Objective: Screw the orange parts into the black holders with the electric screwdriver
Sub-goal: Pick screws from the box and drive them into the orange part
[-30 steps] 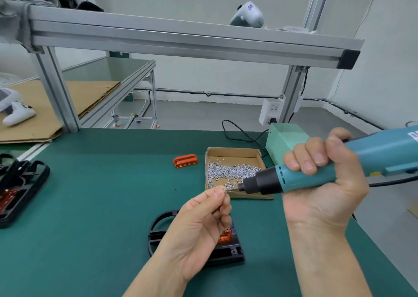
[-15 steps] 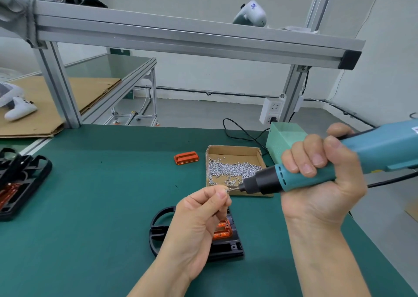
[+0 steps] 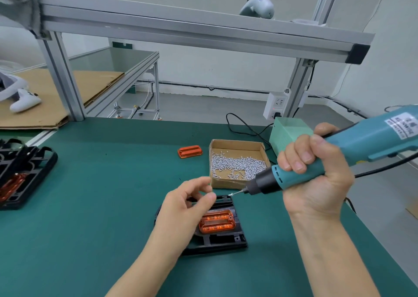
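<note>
A black holder (image 3: 226, 240) lies on the green mat in front of me with an orange part (image 3: 217, 223) seated in it. My left hand (image 3: 183, 208) hovers over the holder's left side, fingers loosely curved and holding nothing. My right hand (image 3: 316, 179) grips the teal electric screwdriver (image 3: 371, 138), which slants down to the left. A small screw (image 3: 231, 194) sits on its bit tip, just above the holder's far edge. A second orange part (image 3: 189, 151) lies loose farther back.
A cardboard box of screws (image 3: 237, 163) stands behind the holder, with a pale green power box (image 3: 291, 133) to its right. More black holders with orange parts (image 3: 22, 167) lie at the left edge. An aluminium frame beam (image 3: 181, 32) crosses overhead.
My left hand has let go of the screw, which now stays on the bit, and dropped toward the holder. The screwdriver tip has lowered toward the holder's far edge.
</note>
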The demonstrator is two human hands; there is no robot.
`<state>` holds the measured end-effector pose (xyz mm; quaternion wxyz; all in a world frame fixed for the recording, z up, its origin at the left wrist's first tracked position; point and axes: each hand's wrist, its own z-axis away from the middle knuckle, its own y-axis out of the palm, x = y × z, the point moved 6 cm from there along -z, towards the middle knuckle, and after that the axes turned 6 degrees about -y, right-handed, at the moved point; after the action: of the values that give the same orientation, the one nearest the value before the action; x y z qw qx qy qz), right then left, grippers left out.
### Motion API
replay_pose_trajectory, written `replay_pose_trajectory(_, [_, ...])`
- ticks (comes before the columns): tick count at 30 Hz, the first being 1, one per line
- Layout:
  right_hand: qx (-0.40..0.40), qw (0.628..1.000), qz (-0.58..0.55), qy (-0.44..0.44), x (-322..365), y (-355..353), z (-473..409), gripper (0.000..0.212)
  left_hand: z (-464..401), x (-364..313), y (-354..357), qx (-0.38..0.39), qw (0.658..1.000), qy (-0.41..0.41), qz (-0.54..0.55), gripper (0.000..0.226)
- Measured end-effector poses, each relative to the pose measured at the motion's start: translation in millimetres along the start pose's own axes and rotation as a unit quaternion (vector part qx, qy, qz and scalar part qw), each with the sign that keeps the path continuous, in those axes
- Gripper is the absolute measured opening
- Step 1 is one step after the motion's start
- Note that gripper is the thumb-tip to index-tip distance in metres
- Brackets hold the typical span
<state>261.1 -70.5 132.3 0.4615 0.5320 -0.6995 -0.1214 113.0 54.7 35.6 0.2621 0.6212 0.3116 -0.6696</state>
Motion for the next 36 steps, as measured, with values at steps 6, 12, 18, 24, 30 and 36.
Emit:
replay_pose_trajectory(6, [-0.002, 0.995, 0.068, 0.072, -26.0, -17.3, 1.0, 0.02, 12.2, 13.9, 27.4, 0.125, 0.873, 0.151, -0.447, 0.053])
replay_pose_trajectory(12, [0.041, 0.986, 0.124, 0.104, -41.9, -17.9, 2.2, 0.02, 11.0, 28.2, 35.5, 0.139, 0.806, 0.196, -0.542, 0.052])
replay_pose_trajectory(18, [0.061, 0.978, 0.158, 0.126, -52.1, -15.4, 3.0, 0.017, 9.9, 31.7, 36.4, 0.128, 0.796, 0.21, -0.553, 0.051])
replay_pose_trajectory(24, [0.076, 0.972, 0.18, 0.127, -58.6, -11.9, 4.0, 0.017, 9.0, 31.7, 36.9, 0.132, 0.804, 0.208, -0.542, 0.05])
replay_pose_trajectory(30, [0.083, 0.969, 0.187, 0.138, -64.5, -10.7, 4.9, 0.017, 9.7, 31.3, 36.7, 0.13, 0.807, 0.207, -0.538, 0.05])
replay_pose_trajectory(36, [0.105, 0.96, 0.213, 0.148, -70.3, -7.1, 2.3, 0.015, 9.7, 30.8, 36.5, 0.127, 0.809, 0.213, -0.534, 0.049])
